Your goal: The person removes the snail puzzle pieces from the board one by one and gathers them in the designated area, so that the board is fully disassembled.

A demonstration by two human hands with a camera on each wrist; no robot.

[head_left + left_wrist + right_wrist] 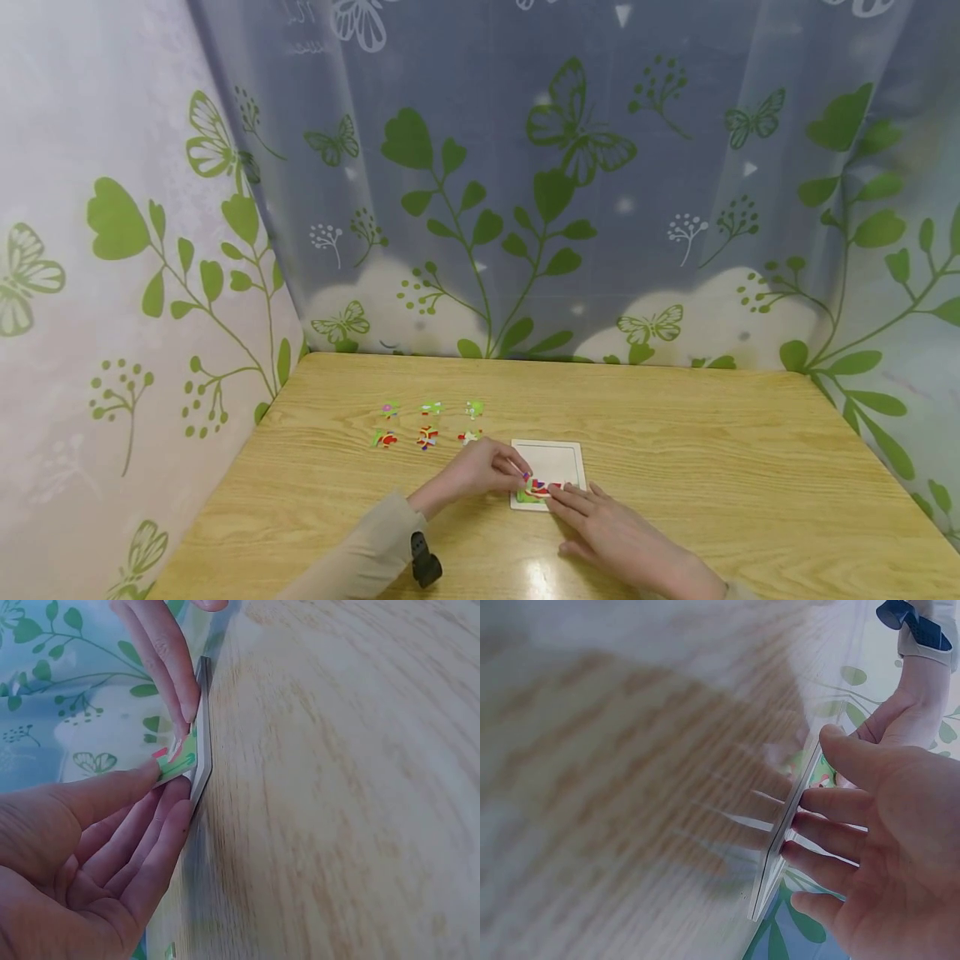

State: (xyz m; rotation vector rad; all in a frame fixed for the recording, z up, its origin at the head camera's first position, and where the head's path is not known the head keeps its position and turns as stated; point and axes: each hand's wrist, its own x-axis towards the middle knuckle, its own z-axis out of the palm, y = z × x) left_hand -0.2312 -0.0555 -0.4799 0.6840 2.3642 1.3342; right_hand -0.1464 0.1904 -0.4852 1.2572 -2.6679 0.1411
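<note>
A square white puzzle tray point(553, 457) lies on the table, its lower part filled with colourful jigsaw pieces in red, green and blue. My left hand point(483, 468) is at the tray's left side. Between its thumb and fingers it pinches a green and red jigsaw piece point(178, 762), tilted above the tray edge in the left wrist view. My right hand point(611, 529) comes in from the lower right. Its extended fingers point(829, 832) rest on the tray's near right part. The hands partly hide the fitted pieces.
Several loose jigsaw pieces point(427, 437) lie in two rows on the wooden table point(675, 442), left of the tray. A patterned curtain point(480, 250) stands behind the table's far edge. A black band point(424, 561) is on the left wrist.
</note>
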